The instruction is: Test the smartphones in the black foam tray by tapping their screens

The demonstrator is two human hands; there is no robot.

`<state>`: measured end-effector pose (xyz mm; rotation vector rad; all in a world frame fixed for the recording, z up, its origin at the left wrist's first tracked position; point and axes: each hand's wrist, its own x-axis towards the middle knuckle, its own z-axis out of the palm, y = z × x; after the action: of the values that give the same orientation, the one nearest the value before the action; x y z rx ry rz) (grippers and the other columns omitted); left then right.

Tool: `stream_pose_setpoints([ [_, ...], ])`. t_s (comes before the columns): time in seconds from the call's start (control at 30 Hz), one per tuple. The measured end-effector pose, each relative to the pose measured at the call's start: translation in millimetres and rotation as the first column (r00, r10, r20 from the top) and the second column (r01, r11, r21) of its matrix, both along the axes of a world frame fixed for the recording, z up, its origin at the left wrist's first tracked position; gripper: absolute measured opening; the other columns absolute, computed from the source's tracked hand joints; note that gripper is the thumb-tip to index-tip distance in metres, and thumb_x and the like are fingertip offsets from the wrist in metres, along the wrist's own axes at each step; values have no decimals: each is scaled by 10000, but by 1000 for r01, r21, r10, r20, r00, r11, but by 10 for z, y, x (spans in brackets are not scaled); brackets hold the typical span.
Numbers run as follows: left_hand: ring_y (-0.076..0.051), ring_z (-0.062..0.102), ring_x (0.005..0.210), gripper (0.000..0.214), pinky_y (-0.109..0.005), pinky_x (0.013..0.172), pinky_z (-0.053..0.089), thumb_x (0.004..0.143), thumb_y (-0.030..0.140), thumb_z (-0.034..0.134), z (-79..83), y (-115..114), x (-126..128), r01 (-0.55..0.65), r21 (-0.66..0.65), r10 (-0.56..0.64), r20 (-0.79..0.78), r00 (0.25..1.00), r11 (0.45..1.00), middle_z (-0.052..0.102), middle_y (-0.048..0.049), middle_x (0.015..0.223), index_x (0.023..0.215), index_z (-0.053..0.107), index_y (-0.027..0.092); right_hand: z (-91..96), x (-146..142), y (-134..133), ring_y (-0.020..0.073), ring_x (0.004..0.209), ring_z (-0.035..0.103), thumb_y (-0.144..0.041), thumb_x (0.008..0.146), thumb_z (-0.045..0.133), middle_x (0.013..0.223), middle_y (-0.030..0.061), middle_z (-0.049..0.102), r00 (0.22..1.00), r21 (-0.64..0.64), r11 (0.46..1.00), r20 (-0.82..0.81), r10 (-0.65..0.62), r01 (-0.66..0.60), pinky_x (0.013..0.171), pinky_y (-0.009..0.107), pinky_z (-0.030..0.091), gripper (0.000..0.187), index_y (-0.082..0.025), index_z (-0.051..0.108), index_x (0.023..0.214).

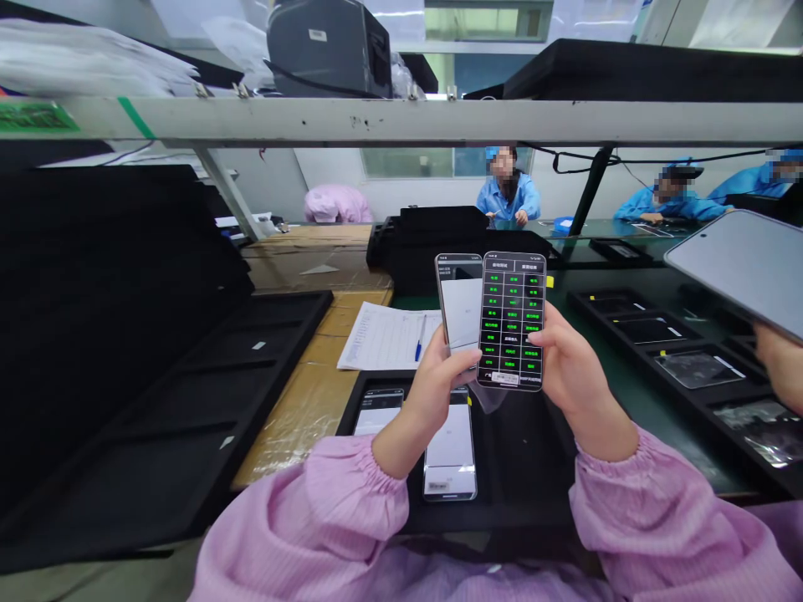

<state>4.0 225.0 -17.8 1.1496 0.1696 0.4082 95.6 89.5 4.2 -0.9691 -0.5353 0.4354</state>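
Observation:
My left hand is wrapped round a smartphone whose screen is mostly white, and its thumb reaches the lower left edge of a second phone. That second smartphone, upright and slightly overlapping the first, shows a grid of green labels on black. My right hand is closed on its right edge, with the thumb over the lower right of the screen. Below lies a black tray. In it rest a phone with a white screen and another phone, partly hidden by my left arm.
Left of the tray, a paper sheet carries a blue pen. Empty-looking black trays stack at left. At right, another person's hand holds a tablet above a tray of devices. A shelf beam crosses overhead.

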Motion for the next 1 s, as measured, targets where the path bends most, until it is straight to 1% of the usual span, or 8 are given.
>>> stream_pose_setpoints([
  [0.2,-297,666,1129,601,-322,780,556,682,318,807,18,-38,21,-15,44,13,38,999,999,708,-86,1251,1233,587,222,-20,-4,24,260,928,683,-160,648,614,1041,10,738,1000,16,1000,14,21,-22,795,385,570,416,-236,674,1053],
  [0.4,-292,676,1130,660,-285,738,584,663,366,827,68,-1,41,-78,59,80,-29,996,995,723,-64,1231,1270,600,241,0,41,57,232,841,667,-194,559,632,889,-17,728,999,75,996,-3,-43,43,731,333,554,359,-235,651,915],
  [0.53,-322,634,1209,661,-285,704,626,618,351,846,159,105,66,-165,21,165,-18,986,986,700,-61,1283,1234,639,232,-35,116,52,240,866,670,-242,628,595,852,-19,716,986,-13,991,97,-135,137,725,343,553,276,-253,611,903],
  [0.67,-340,583,1292,471,-325,712,662,677,342,789,291,137,25,-228,-31,229,21,973,973,679,-32,1331,1132,701,259,-22,68,-13,258,883,689,-225,745,596,818,-8,718,959,-119,962,172,-225,247,682,354,536,145,-282,633,873],
  [0.77,-356,535,1349,348,-376,725,673,775,341,687,374,124,-21,-235,-63,237,26,971,970,631,2,1411,1116,723,284,90,-13,-317,259,881,696,-232,782,638,808,1,724,929,-231,924,287,-235,306,656,342,509,83,-286,670,838],
  [0.87,-393,530,1346,371,-423,721,672,794,360,655,426,108,-37,-202,-90,202,-14,979,975,656,-26,1376,1146,727,268,206,0,-884,271,950,693,-298,784,709,842,10,738,861,-318,873,470,-193,370,640,322,475,105,-284,725,887],
  [0.93,-414,537,1329,403,-437,699,670,771,369,670,447,89,-33,-180,-100,178,-33,983,979,684,-45,1327,1154,727,258,228,52,-1244,279,999,685,-370,814,696,865,23,743,779,-314,834,594,-200,454,622,312,445,160,-276,744,933],
  [1.0,-426,546,1311,431,-436,677,666,741,380,689,460,59,-25,-160,-109,156,-43,987,981,700,-59,1293,1151,731,255,204,101,-1469,287,1029,674,-427,869,623,884,33,746,713,-289,809,668,-213,512,608,317,419,225,-276,753,973],
])
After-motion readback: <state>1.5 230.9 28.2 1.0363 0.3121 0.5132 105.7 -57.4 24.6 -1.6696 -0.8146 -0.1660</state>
